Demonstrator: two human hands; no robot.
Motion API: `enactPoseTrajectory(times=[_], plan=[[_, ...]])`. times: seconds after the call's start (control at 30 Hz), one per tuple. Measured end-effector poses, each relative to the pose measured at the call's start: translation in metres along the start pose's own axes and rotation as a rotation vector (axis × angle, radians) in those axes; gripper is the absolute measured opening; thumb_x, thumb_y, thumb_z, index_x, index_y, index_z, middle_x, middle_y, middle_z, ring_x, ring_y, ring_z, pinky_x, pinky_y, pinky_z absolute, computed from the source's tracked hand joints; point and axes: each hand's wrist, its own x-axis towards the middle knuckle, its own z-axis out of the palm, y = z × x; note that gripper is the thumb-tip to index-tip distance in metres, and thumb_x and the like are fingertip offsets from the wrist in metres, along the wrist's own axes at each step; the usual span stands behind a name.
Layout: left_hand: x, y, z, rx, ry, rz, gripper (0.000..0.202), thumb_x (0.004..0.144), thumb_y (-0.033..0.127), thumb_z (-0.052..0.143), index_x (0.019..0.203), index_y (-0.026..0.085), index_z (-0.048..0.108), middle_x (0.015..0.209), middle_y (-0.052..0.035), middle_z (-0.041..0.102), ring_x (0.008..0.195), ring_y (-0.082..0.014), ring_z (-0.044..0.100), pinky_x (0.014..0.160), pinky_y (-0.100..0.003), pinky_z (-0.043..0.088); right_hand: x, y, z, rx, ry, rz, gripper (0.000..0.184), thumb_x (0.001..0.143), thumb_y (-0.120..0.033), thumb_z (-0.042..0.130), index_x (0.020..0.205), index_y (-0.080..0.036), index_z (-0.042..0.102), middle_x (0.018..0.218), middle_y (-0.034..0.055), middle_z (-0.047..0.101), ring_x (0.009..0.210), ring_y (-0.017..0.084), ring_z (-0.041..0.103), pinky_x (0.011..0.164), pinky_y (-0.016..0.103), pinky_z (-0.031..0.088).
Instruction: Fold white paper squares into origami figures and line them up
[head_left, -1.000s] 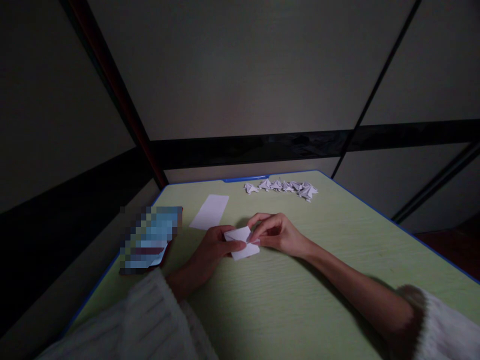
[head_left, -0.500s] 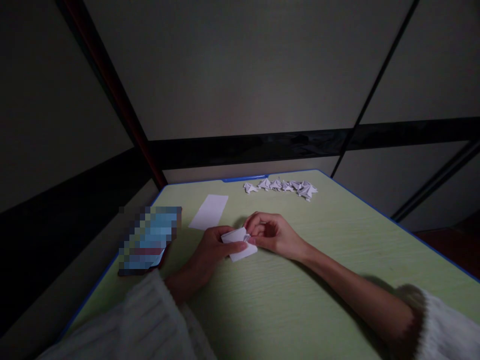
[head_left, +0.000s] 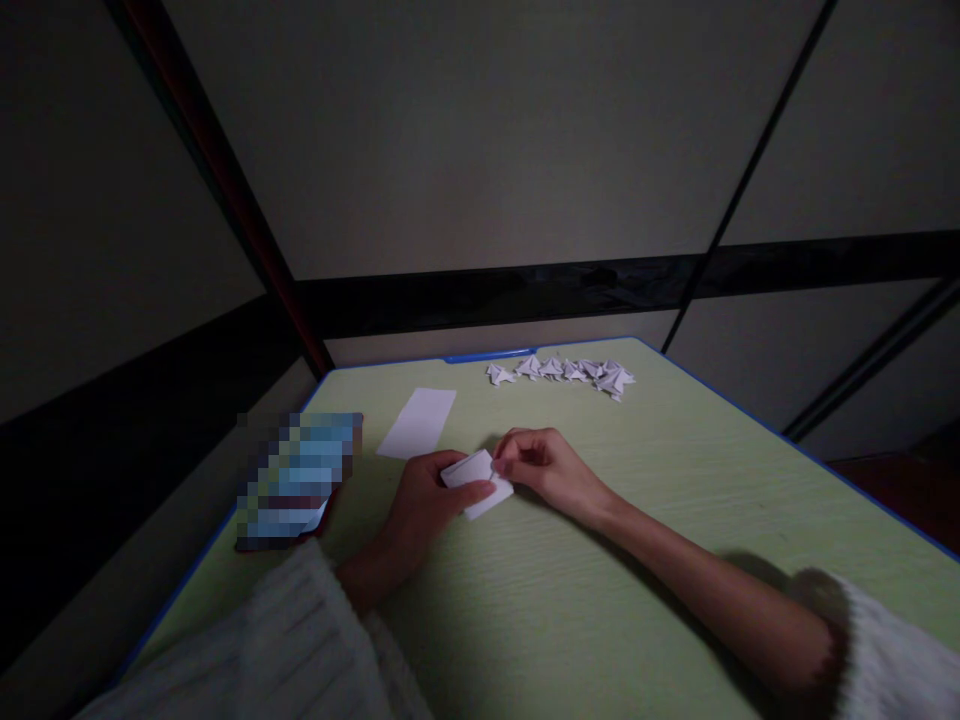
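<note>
A small white sheet of paper, partly folded, lies on the pale green table between both hands. My left hand presses its fingers down on the paper's left part. At the sheet's right edge my right hand has its fingers curled and pinched on the fold. Both forearms come from white knitted sleeves at the bottom of the view.
A flat white paper strip lies beyond the hands. Several small folded paper figures sit in a row at the table's far edge. A phone with a lit, blurred screen rests at the left edge. Walls with dark bars stand behind.
My right hand's fingers have curled in and closed on the paper's right edge. The fold has been pressed flatter, and the paper has shifted slightly left.
</note>
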Motion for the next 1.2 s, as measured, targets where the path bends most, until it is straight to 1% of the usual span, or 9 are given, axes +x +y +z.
enactPoseTrajectory(times=[0.07, 0.17, 0.3, 0.43, 0.7, 0.87, 1.03, 1.2], plan=[[0.0009, -0.0009, -0.0009, -0.024, -0.003, 0.003, 0.022, 0.047, 0.025, 0.067, 0.061, 0.011, 0.060, 0.051, 0.0028, 0.054, 0.048, -0.0093, 0.045, 0.045, -0.020, 0.031, 0.0003, -0.0012, -0.0023, 0.046, -0.022, 0.043, 0.016, 0.060, -0.023, 0.058, 0.052, -0.012, 0.049, 0.053, -0.0022, 0.046, 0.050, 0.007, 0.038, 0.047, 0.021, 0.028], [0.0008, -0.0003, -0.0007, -0.031, -0.008, -0.011, 0.021, 0.046, 0.025, 0.068, 0.061, 0.011, 0.060, 0.050, 0.0030, 0.055, 0.047, -0.0097, 0.045, 0.045, -0.020, 0.031, -0.0006, -0.0016, -0.0031, 0.067, -0.008, 0.067, 0.018, 0.057, -0.025, 0.062, 0.053, -0.011, 0.051, 0.052, -0.0025, 0.046, 0.048, 0.006, 0.037, 0.046, 0.021, 0.027], [-0.0010, 0.0025, 0.0004, -0.068, -0.015, -0.044, 0.023, 0.046, 0.026, 0.068, 0.061, 0.011, 0.060, 0.049, 0.0036, 0.054, 0.046, -0.0091, 0.045, 0.045, -0.020, 0.030, -0.0020, -0.0001, -0.0002, 0.059, 0.032, 0.039, 0.020, 0.056, -0.026, 0.063, 0.052, -0.011, 0.051, 0.055, -0.0008, 0.049, 0.048, 0.006, 0.038, 0.045, 0.021, 0.028], [-0.0020, 0.0023, -0.0003, -0.081, -0.026, -0.024, 0.023, 0.050, 0.030, 0.067, 0.061, 0.011, 0.059, 0.049, 0.0030, 0.054, 0.046, -0.0094, 0.046, 0.046, -0.021, 0.031, -0.0029, -0.0005, 0.0026, 0.058, 0.043, 0.015, 0.021, 0.058, -0.027, 0.062, 0.051, -0.011, 0.050, 0.056, 0.0003, 0.050, 0.048, 0.006, 0.039, 0.046, 0.021, 0.029], [-0.0020, 0.0022, -0.0002, -0.122, -0.018, -0.059, 0.023, 0.046, 0.026, 0.068, 0.061, 0.011, 0.060, 0.049, 0.0029, 0.056, 0.046, -0.0096, 0.047, 0.046, -0.021, 0.032, -0.0038, -0.0027, 0.0023, 0.071, 0.036, 0.023, 0.019, 0.058, -0.024, 0.062, 0.050, -0.011, 0.050, 0.056, 0.0002, 0.051, 0.048, 0.006, 0.040, 0.045, 0.021, 0.030], [-0.0024, 0.0022, 0.0006, -0.147, 0.000, -0.062, 0.021, 0.045, 0.022, 0.068, 0.061, 0.012, 0.060, 0.049, 0.0036, 0.056, 0.046, -0.0091, 0.047, 0.046, -0.020, 0.032, -0.0036, -0.0014, 0.0035, 0.107, 0.024, 0.002, 0.021, 0.057, -0.026, 0.062, 0.049, -0.012, 0.049, 0.060, 0.0008, 0.052, 0.051, 0.007, 0.042, 0.048, 0.021, 0.031], [-0.0021, -0.0012, -0.0001, -0.177, 0.002, -0.014, 0.021, 0.047, 0.019, 0.067, 0.064, 0.013, 0.058, 0.054, 0.0046, 0.055, 0.050, -0.0088, 0.047, 0.048, -0.020, 0.034, -0.0024, -0.0013, 0.0017, 0.089, -0.017, 0.047, 0.022, 0.058, -0.027, 0.063, 0.056, -0.012, 0.047, 0.048, -0.0052, 0.042, 0.043, 0.004, 0.033, 0.042, 0.019, 0.022], [-0.0028, -0.0011, -0.0007, -0.134, -0.009, 0.017, 0.023, 0.048, 0.020, 0.067, 0.066, 0.013, 0.055, 0.056, 0.0040, 0.054, 0.052, -0.0091, 0.047, 0.048, -0.020, 0.034, -0.0040, -0.0028, 0.0007, 0.011, -0.152, 0.054, 0.021, 0.066, -0.030, 0.056, 0.058, -0.013, 0.045, 0.048, -0.0069, 0.036, 0.044, 0.004, 0.030, 0.041, 0.018, 0.020]])
